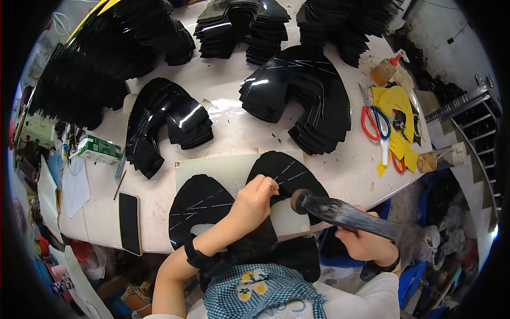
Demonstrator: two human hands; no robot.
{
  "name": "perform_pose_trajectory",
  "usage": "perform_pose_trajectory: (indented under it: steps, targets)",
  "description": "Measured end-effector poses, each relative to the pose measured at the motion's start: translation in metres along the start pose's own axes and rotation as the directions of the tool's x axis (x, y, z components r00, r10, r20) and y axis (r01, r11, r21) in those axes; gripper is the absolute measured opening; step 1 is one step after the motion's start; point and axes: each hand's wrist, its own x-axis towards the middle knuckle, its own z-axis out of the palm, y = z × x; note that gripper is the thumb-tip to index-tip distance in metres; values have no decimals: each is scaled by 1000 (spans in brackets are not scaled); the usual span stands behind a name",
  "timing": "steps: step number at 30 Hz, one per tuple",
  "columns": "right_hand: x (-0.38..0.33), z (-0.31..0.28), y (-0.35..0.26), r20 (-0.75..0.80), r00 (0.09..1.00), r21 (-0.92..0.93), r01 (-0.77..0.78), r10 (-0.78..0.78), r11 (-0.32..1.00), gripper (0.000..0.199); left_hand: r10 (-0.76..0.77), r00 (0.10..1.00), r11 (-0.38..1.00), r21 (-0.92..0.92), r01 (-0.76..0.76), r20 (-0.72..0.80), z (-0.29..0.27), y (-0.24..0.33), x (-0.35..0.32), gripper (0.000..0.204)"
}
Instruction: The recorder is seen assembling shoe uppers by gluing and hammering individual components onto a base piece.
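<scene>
Two black panels (pixel 305 183), one hammer (pixel 342 213)

Both panels lie on one pale mat (pixel 212 166), the right one partly beneath the left hand (pixel 256 198), its fingers curled, any hold unclear. The right hand (pixel 365 240) grips the hammer; two glossy stacks (pixel 321 74) lie just beyond.

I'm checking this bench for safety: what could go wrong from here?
The hammer in the right hand has its round head close to the left hand, so a stray blow might catch it. The phone lies at the near edge of the table and could be knocked off. The fanned glossy black stack might slide if bumped.
</scene>
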Motion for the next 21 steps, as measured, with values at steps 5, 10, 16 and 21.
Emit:
perform_pose_trajectory:
  steps: [5,10,16,21]
  targets:
    - [-25,-19,-15,-279,950,543,279,-143,792,12,111,993,982,149,-118,50,6,10,3,18]
    - [22,-7,-17,178,978,-118,-85,106,989,29,142,984,945,281,-166,103,7,9,-1,16]
    - [-16,0,21,-124,977,-83,-182,171,980,28,-47,999,999,-6,47,10,1,-2,-4,21]
    - [-37,-1,98,-479,876,-594,-374,61,713,29,153,980,987,69,-145,-124,0,16,-22,19]
